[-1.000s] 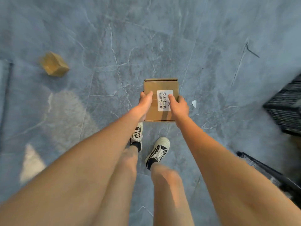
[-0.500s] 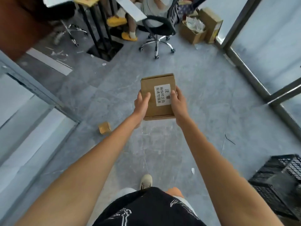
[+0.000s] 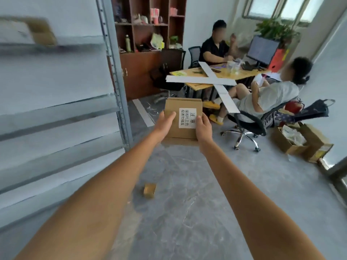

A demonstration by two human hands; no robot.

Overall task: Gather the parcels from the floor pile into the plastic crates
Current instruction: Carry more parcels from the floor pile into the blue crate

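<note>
Grey stone floor (image 3: 197, 212) runs from a metal shelving rack (image 3: 116, 76) on the person's left to an office corner where two people sit at a desk (image 3: 216, 77). Held out at arm's length above the floor is a flat cardboard parcel (image 3: 174, 119), its white label (image 3: 187, 118) facing up. The left hand (image 3: 165, 122) clasps its left edge, thumb lying over the top face; the right hand (image 3: 203, 126) grips the right edge, thumb beside the label. Holding both sides likely keeps the flat box level for carrying. A second, smaller parcel (image 3: 149, 190) lies on the floor below the left forearm, close to the rack's foot. No crate shows in view, so the carrier probably has to turn. Open floor lies ahead and to the right; the rack post, a wheeled chair (image 3: 246, 128) and cartons (image 3: 300, 141) by the wall hem in the edges.
</note>
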